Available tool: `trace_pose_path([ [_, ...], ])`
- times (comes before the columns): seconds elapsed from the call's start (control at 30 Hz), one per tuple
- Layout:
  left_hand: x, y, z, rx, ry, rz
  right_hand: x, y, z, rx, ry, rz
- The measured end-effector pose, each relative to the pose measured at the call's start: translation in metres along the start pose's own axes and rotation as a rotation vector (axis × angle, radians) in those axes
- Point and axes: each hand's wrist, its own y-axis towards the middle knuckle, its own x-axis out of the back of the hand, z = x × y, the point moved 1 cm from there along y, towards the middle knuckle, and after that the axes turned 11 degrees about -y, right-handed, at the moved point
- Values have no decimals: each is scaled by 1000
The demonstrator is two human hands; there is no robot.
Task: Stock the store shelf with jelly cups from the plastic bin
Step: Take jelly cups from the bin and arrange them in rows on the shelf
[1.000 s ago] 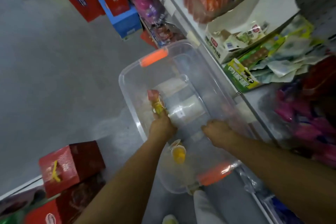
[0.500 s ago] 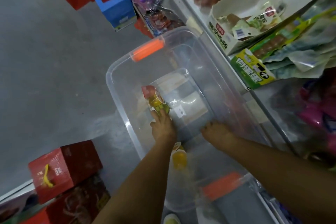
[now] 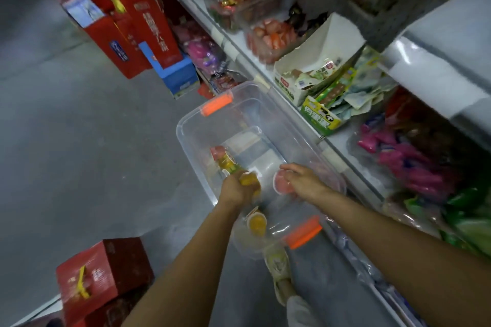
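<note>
We've got both hands down in the clear plastic bin (image 3: 191,127), left hand (image 3: 235,190) clutching a stack of jelly cups (image 3: 228,160), right hand (image 3: 303,180) closed around a pink jelly cup (image 3: 280,180), gathering several for one trip to the shelf (image 3: 342,143), with an orange cup (image 3: 256,220) left lying inside.

I see the clear plastic bin with orange handles (image 3: 191,125) on the grey concrete floor (image 3: 66,141), just left of the white store shelf (image 3: 340,141). Inside the bin, my operator's left hand (image 3: 235,188) is closed round a stack of jelly cups (image 3: 231,163), and to its right the right hand (image 3: 305,180) grips a pink jelly cup (image 3: 280,180). Nearer the camera, an orange jelly cup (image 3: 256,221) lies in the bin below the left hand. On the shelf, an open white cardboard box (image 3: 318,61) stands behind a green snack carton (image 3: 321,117). Red gift boxes (image 3: 138,24) stand on the floor beyond the bin; another red box (image 3: 103,273) sits at near left.
</note>
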Motion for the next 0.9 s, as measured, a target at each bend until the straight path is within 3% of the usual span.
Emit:
trace_pose_path([
  [0.2,14,-126,-24,-195,-154,93,27,-128,-7,79,383,-61],
  [0.37,5,-237,-43,-343,-119,223,53,-253,-24,181,477,-222],
  [0.7,-80,-402,-90,-689,92,463,124,-467,-84,320,189,-611],
  [0.9,-156,-499,-105,-913,187,589,167,-583,-147,366,160,-858],
])
